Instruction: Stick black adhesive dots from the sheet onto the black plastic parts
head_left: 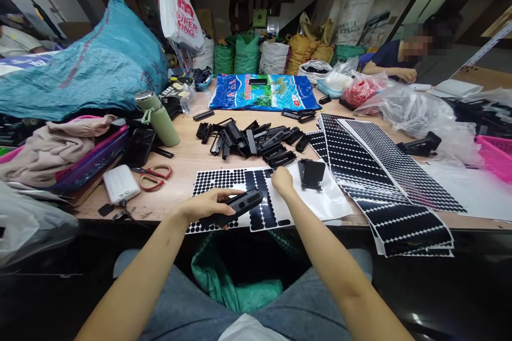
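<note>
My left hand [216, 203] is closed around a long black plastic part [246, 201] with a carbon-like pattern, tilted up to the right above a sheet of round black stickers [218, 177]. My right hand [282, 181] is curled at the upper right of a sheet of elongated black stickers [260, 213]; its fingertips are hidden, and what they pinch, if anything, does not show. Just right of it, a flat black bracket [312, 173] lies on white backing paper [334, 200]. Beyond both hands is a heap of black plastic parts [252, 138].
More black sticker sheets [360, 160] overhang the table's front edge on the right. On the left are red-handled scissors [154, 178], a white power bank [121, 184] and a green bottle [160, 120]. A blue printed bag [264, 93] lies behind the heap. Another person [394, 61] sits far right.
</note>
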A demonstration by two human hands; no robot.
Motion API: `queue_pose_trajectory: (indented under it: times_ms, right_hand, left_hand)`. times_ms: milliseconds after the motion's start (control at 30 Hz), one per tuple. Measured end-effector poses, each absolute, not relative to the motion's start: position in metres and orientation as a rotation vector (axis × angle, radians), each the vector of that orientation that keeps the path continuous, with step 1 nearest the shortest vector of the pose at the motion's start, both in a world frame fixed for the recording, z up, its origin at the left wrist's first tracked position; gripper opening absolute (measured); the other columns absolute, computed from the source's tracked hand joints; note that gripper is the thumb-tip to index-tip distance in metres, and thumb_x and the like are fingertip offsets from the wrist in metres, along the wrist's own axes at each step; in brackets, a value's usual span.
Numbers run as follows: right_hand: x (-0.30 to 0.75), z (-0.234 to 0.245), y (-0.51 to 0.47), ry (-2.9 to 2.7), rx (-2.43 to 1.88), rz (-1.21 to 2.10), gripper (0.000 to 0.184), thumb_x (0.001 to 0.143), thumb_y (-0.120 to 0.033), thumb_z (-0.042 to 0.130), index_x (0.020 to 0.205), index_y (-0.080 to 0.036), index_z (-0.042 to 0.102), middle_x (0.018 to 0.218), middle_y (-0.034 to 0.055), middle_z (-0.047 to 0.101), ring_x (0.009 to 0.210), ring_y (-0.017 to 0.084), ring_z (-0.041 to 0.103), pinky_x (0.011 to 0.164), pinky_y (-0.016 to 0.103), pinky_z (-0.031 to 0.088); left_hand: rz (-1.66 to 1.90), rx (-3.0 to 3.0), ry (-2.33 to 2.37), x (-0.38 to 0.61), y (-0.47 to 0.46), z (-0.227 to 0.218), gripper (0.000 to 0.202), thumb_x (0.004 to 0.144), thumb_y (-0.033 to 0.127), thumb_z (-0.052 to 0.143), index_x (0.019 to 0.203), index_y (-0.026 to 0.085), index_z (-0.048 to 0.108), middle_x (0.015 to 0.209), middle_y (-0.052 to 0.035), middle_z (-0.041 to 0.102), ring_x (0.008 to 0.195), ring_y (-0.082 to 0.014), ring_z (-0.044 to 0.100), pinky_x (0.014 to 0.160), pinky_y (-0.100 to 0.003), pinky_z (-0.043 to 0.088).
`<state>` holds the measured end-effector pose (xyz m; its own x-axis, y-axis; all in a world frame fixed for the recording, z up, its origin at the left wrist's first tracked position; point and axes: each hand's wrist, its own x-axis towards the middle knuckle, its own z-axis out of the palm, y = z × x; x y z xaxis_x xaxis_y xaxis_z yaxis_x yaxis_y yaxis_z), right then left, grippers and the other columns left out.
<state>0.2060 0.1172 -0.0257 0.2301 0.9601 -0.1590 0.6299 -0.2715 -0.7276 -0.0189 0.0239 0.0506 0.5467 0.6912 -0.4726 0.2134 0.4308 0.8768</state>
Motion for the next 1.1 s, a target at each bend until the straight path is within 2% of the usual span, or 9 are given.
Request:
queue_pose_trajectory:
  times_ms: [100, 200, 300, 367, 533, 1100]
  right_hand:
    - [0.212, -0.014, 0.107, -1.425, -1.829, 0.979, 0.013, 0.074, -0.024, 0.052, 0.068, -0.014, 0.057, 0.077, 0.0112, 0.062, 0.086, 0.024, 0.057, 0.073, 0.034, 0.041]
    - [0.217, 0.006, 0.077, -1.397, -1.616, 1.195, 0.022, 0.076, -0.036, 0.050, 0.072, -0.015, 0.056, 0.076, 0.0054, 0.061, 0.078, 0.016, 0.058, 0.068, 0.028, 0.045]
    - [0.218, 0.027, 0.040, -1.265, -1.297, 1.608, 0.025, 0.066, -0.039, 0.062, 0.070, -0.015, 0.056, 0.082, 0.0039, 0.059, 0.077, 0.013, 0.056, 0.070, 0.028, 0.046]
    - [0.216, 0.036, 0.021, -1.191, -1.204, 1.748, 0.027, 0.061, -0.038, 0.067, 0.065, -0.015, 0.054, 0.078, 0.0018, 0.057, 0.073, 0.012, 0.055, 0.071, 0.029, 0.045]
    - [0.210, 0.040, 0.003, -1.151, -1.232, 1.713, 0.028, 0.058, -0.039, 0.069, 0.061, -0.017, 0.051, 0.064, -0.0034, 0.050, 0.063, 0.010, 0.050, 0.069, 0.028, 0.045]
    - [0.204, 0.032, -0.011, -1.301, -1.278, 1.477, 0.021, 0.069, -0.037, 0.058, 0.068, -0.018, 0.052, 0.069, -0.0003, 0.052, 0.064, 0.012, 0.050, 0.066, 0.027, 0.045]
  left_hand:
    - [0.387, 1.110, 0.976, -0.023, 0.023, 0.050, 0.058, 0.064, 0.018, 0.067, 0.119, 0.027, 0.052, 0.095, -0.0024, 0.060, 0.068, -0.0136, 0.060, 0.056, -0.025, 0.053]
    - [0.372, 1.111, 0.956, -0.025, 0.023, 0.049, 0.059, 0.064, 0.017, 0.067, 0.121, 0.027, 0.051, 0.095, -0.0025, 0.061, 0.069, -0.0138, 0.060, 0.056, -0.025, 0.053]
    - [0.335, 1.110, 0.933, -0.024, 0.023, 0.051, 0.061, 0.065, 0.016, 0.066, 0.122, 0.028, 0.049, 0.096, -0.0026, 0.061, 0.069, -0.0137, 0.060, 0.057, -0.026, 0.053]
    - [0.311, 1.114, 0.919, -0.022, 0.022, 0.054, 0.062, 0.065, 0.016, 0.066, 0.123, 0.028, 0.048, 0.096, -0.0026, 0.060, 0.069, -0.0140, 0.060, 0.057, -0.026, 0.053]
    - [0.284, 1.149, 0.879, -0.015, 0.019, 0.060, 0.061, 0.065, 0.016, 0.066, 0.122, 0.027, 0.050, 0.103, -0.0038, 0.059, 0.074, -0.0142, 0.059, 0.058, -0.025, 0.053]
    - [0.281, 1.193, 0.861, -0.014, 0.013, 0.062, 0.062, 0.065, 0.016, 0.065, 0.124, 0.027, 0.047, 0.104, -0.0043, 0.057, 0.083, -0.0168, 0.056, 0.058, -0.025, 0.052]
